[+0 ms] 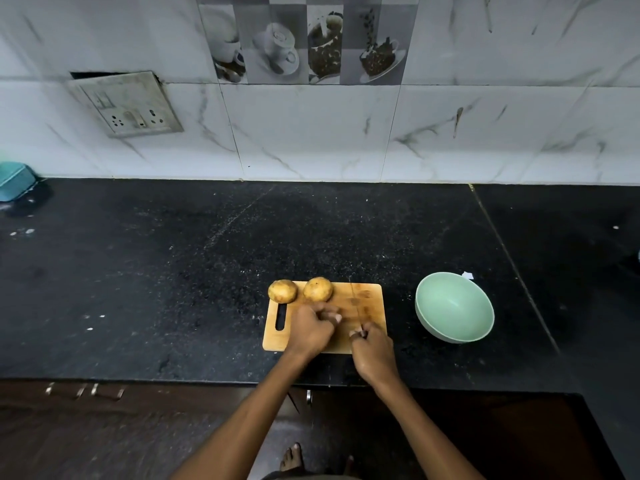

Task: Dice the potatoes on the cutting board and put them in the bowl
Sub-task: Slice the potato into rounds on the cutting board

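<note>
A wooden cutting board point(372, 299) lies on the black counter near its front edge. Two whole brown potatoes point(283, 291) point(318, 289) sit along the board's far left edge. My left hand point(310, 329) rests on the middle of the board with fingers curled; what lies under them is hidden. My right hand point(372, 353) grips a knife point(355, 301) whose thin blade points away across the board, just right of my left fingers. A pale green bowl point(454, 306) stands to the right of the board and holds nothing that I can see.
The black stone counter point(173, 271) runs wide to the left and right, backed by a white tiled wall. A teal container point(14, 180) sits at the far left by the wall. A small white scrap point(467, 275) lies behind the bowl.
</note>
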